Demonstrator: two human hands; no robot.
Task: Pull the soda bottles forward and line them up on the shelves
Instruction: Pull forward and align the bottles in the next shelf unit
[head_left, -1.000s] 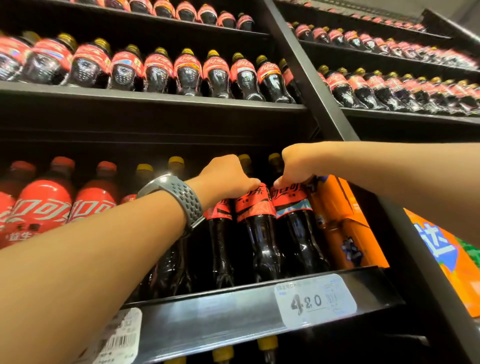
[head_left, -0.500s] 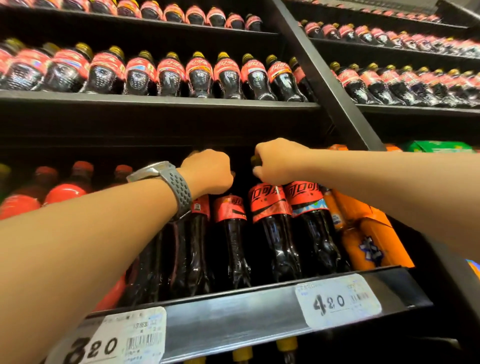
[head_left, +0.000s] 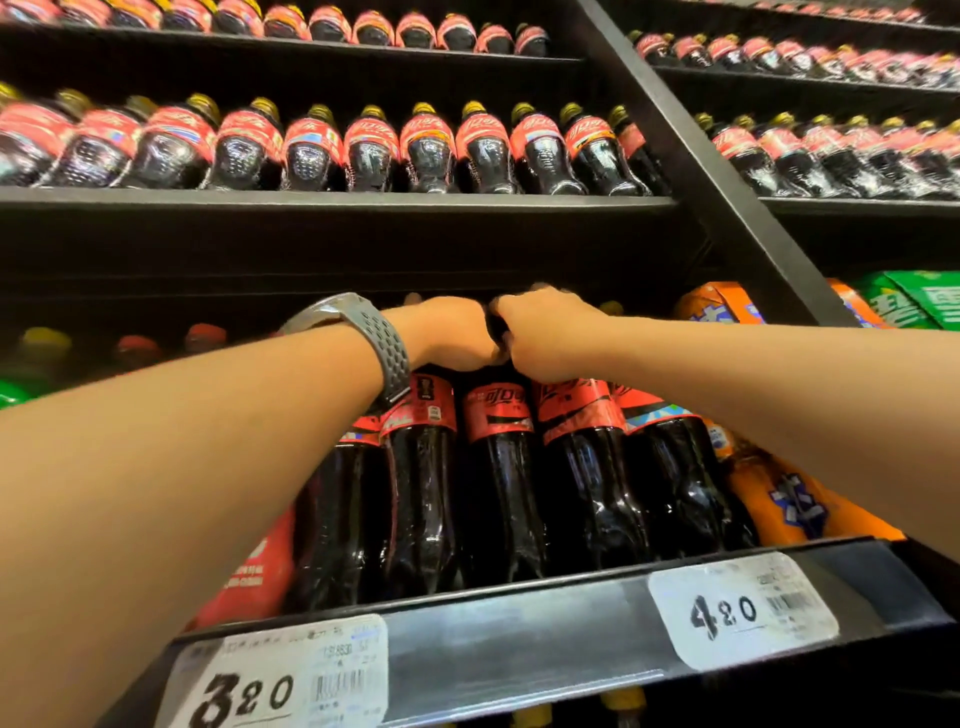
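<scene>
- I see L hand (head_left: 452, 332) curled round top of a cola bottle (head_left: 422, 483).
- R hand (head_left: 543, 335) clamped on nearby bottle (head_left: 579, 467).
- Both bottles upright at shelf (head_left: 519, 644) front edge.

The left hand (head_left: 452, 332) and right hand (head_left: 545, 332) curl over the tops of the cola bottles (head_left: 498, 493), hiding those caps and necks and their own fingertips. The left forearm (head_left: 208, 467) covers most of a red bottle (head_left: 252, 571). The upper-shelf bottles (head_left: 93, 145) blur toward the left. Small print on the left price tag (head_left: 291, 675) and the right price tag (head_left: 743, 608) is unreadable; the left price tag runs off the bottom edge.
</scene>
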